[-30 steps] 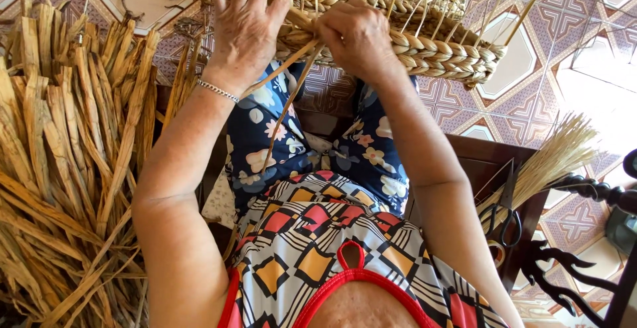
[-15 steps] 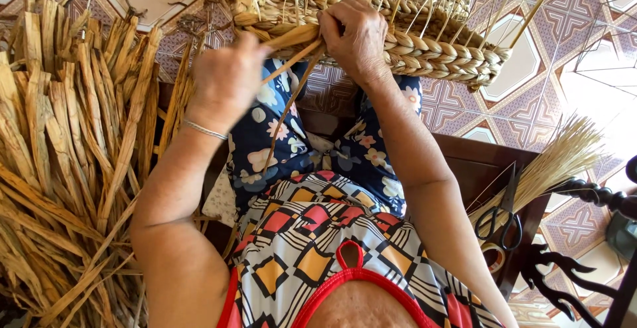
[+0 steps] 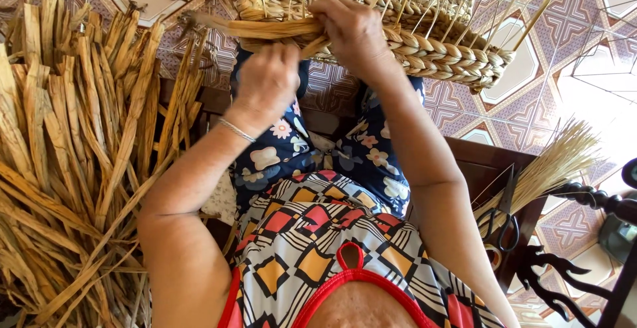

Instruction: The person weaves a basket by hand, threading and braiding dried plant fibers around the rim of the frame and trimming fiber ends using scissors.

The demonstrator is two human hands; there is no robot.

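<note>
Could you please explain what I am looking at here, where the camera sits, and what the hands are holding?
There is no machine here: a person works with two bare hands, and the one camera sits on their head, looking down over their chest and lap. The left hand is closed around a flat dried strand and draws it sideways. The right hand presses on the half-woven basket, whose thick plaited rim faces the camera and whose thin upright stalks stick out. A big heap of dried leaves lies on the left. On the right, scissors and a straw bundle rest on a dark wooden surface above the patterned floor tiles.
</note>
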